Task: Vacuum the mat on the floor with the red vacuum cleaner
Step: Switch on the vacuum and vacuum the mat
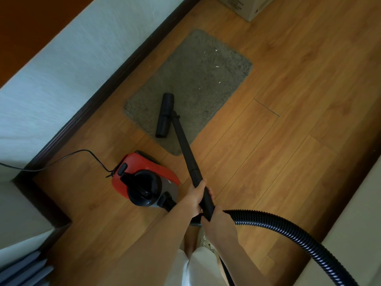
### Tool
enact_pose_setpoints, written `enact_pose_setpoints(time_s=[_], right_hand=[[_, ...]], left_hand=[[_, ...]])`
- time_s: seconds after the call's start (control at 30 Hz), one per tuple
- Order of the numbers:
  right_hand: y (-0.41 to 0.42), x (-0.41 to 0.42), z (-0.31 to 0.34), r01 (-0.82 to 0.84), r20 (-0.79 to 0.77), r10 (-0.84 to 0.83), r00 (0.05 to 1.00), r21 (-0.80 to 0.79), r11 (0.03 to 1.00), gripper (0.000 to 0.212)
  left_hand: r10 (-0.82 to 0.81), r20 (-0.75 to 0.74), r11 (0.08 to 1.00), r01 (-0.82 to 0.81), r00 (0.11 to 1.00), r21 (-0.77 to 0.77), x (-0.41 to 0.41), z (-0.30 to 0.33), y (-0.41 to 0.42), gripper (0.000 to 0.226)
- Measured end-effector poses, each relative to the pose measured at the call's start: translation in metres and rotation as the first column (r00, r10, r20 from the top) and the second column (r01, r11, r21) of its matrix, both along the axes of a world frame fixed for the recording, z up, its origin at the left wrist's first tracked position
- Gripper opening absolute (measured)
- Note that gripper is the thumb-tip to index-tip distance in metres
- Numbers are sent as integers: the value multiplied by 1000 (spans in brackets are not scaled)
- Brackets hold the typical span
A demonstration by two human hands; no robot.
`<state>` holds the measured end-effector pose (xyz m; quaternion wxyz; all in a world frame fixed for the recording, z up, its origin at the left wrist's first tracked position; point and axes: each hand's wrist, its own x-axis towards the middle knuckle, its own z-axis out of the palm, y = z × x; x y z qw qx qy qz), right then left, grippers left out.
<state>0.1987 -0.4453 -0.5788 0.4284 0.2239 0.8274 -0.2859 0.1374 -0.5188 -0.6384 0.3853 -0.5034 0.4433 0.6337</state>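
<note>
A grey shaggy mat (198, 79) lies on the wooden floor beside the wall, with small white scraps (216, 66) on its far half. The black floor nozzle (165, 115) rests on the mat's near part. A black wand (186, 149) runs from the nozzle back to my hands. My left hand (195, 198) grips the wand from the left. My right hand (216, 220) holds its lower end, where the ribbed black hose (288, 230) joins. The red vacuum cleaner (144, 180) stands on the floor left of my hands, off the mat.
A pale wall with a dark skirting board (115, 81) runs along the left. A thin black power cord (61, 159) trails from the cleaner to the left. A cardboard box (245, 7) stands beyond the mat. Pale furniture (350, 234) borders the right side.
</note>
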Motion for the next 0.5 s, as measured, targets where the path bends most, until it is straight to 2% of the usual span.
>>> enact_pose_setpoints(time_s=[0.23,0.5], right_hand=[[-8,-1,0,-46,16,45,999,20,999,31],[12,-4,-5,43,-15,-43,999,24,999,30]], left_hand=[[42,3,999,-42,999,10,6,-7,-10,17],[-54,-25,998,55,998,34,-5,-10,14,24]])
